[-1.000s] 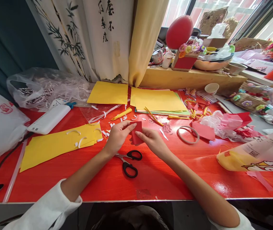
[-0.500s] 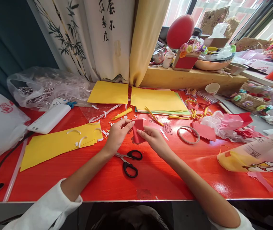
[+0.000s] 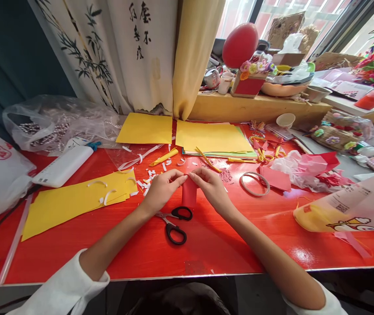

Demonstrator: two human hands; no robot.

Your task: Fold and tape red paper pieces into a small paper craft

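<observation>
A small piece of red paper (image 3: 189, 195) hangs between my hands, above the red table. My left hand (image 3: 164, 187) pinches its top edge on the left. At the same edge, close beside it, my right hand (image 3: 210, 186) pinches the paper from the right. The fingertips of both hands nearly meet. Just below, black-handled scissors (image 3: 176, 225) lie on the table, with their blade tips hidden by my left forearm. White paper scraps (image 3: 147, 180) are scattered left of my left hand.
Long yellow paper strips (image 3: 75, 199) lie at the left, near a white power bank (image 3: 65, 165). Stacked yellow sheets (image 3: 209, 135) are at the back. To the right are a roll of tape (image 3: 255, 183), red paper pieces (image 3: 276, 178) and a printed plastic bag (image 3: 347, 205).
My hands have come together at the paper's top edge; the right hand has moved up from its side. The paper now hangs straighter. The view has shifted slightly.
</observation>
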